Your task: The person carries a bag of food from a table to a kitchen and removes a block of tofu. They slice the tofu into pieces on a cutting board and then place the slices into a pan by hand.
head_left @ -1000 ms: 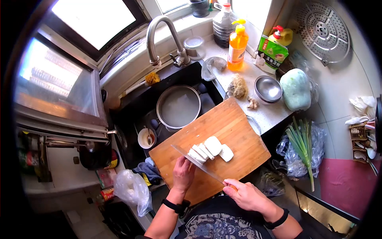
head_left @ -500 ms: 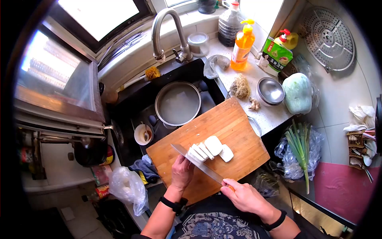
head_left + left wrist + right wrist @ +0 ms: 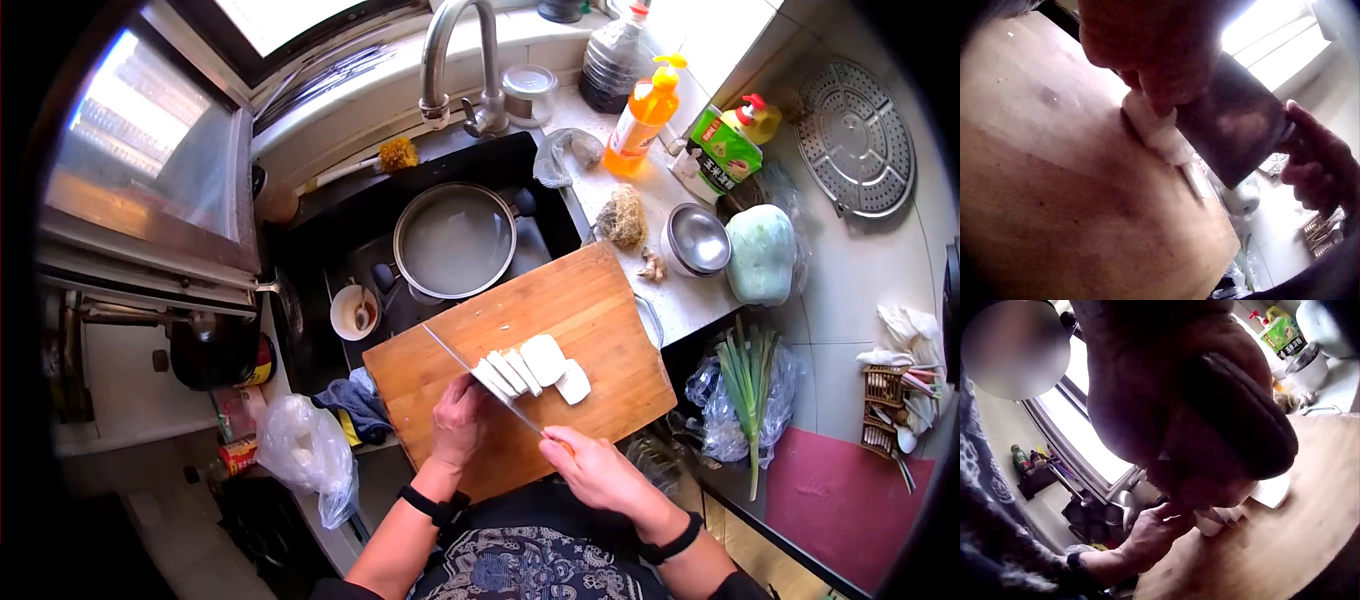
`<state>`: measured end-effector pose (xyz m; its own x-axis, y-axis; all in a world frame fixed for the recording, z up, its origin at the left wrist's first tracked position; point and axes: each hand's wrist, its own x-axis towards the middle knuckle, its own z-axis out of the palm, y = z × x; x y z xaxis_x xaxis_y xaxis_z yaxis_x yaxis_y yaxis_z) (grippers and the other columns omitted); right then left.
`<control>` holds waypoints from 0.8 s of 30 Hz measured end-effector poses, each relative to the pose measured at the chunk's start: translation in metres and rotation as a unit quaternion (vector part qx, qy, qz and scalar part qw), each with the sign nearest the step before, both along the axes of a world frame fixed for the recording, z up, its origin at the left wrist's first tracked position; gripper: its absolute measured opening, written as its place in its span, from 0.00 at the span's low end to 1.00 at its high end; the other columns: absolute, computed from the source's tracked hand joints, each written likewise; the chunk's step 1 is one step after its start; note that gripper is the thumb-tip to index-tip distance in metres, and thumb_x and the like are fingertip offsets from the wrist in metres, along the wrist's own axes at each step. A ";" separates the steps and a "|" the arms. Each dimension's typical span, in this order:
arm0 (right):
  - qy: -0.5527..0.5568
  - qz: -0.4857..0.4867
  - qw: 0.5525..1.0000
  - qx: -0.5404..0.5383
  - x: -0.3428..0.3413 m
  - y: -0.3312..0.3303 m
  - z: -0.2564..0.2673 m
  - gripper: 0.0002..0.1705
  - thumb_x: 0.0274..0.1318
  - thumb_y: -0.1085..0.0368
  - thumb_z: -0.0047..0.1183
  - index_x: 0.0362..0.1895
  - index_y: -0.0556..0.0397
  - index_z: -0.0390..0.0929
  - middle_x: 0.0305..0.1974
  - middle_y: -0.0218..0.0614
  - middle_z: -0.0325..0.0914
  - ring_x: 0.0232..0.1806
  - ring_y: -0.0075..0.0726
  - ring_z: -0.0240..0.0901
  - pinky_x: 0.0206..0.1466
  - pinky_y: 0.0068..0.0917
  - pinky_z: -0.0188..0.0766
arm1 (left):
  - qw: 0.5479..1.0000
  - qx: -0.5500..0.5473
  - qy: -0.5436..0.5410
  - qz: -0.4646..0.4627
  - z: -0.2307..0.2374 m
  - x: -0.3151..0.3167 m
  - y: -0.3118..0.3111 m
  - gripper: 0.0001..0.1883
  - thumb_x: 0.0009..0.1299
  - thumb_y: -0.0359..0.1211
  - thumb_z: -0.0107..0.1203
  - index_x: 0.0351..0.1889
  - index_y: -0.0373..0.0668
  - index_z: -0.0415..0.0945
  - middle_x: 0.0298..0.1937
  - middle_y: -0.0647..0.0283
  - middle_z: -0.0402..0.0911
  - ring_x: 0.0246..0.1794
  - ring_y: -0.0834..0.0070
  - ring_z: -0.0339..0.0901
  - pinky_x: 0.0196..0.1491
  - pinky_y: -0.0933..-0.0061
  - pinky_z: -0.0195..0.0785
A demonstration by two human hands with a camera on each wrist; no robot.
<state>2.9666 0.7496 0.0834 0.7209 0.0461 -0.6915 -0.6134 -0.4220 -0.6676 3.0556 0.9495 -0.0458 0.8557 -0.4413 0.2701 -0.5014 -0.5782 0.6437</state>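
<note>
White slices, some leaning together and two lying flatter at the right, are on a wooden cutting board. A knife stands on edge along the left side of the slices. The right hand grips its handle; in the left wrist view the broad blade faces the camera. The left hand has bent fingers against the white food, just left of the blade in the head view. In the right wrist view the right hand hides the knife.
Behind the board, a black sink holds a pot and a small cup. Right of it are steel bowls, ginger, a pale green melon and an orange bottle. Green onions lie at the right, a plastic bag at the left.
The head view has shifted, so the surroundings sit differently. The knife has tipped more upright, showing less of its blade face. Both hands keep their holds.
</note>
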 end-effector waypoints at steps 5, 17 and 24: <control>0.006 -0.026 1.000 -0.006 -0.014 0.003 -0.002 0.22 0.72 0.45 0.43 0.57 0.45 0.73 0.39 0.55 0.82 0.46 0.69 0.77 0.47 0.52 0.75 | 1.000 -0.010 0.010 -0.002 -0.005 0.000 0.002 0.09 0.61 0.23 0.58 0.40 0.37 0.81 0.44 0.52 0.83 0.42 0.54 0.82 0.44 0.60 0.77; 0.008 -0.017 1.000 -0.019 -0.010 0.005 -0.026 0.24 0.71 0.42 0.42 0.55 0.44 0.73 0.41 0.56 0.82 0.48 0.69 0.76 0.49 0.53 0.73 | 0.999 -0.037 0.023 0.000 -0.006 -0.005 -0.007 0.08 0.60 0.22 0.56 0.37 0.35 0.81 0.42 0.51 0.83 0.42 0.52 0.81 0.44 0.59 0.76; -0.015 -0.029 0.999 -0.004 -0.007 0.002 -0.040 0.24 0.71 0.41 0.42 0.53 0.45 0.74 0.42 0.57 0.82 0.48 0.70 0.76 0.49 0.54 0.74 | 0.999 -0.020 0.049 0.000 -0.004 -0.020 -0.015 0.07 0.59 0.23 0.57 0.35 0.36 0.80 0.40 0.51 0.82 0.40 0.53 0.80 0.43 0.59 0.76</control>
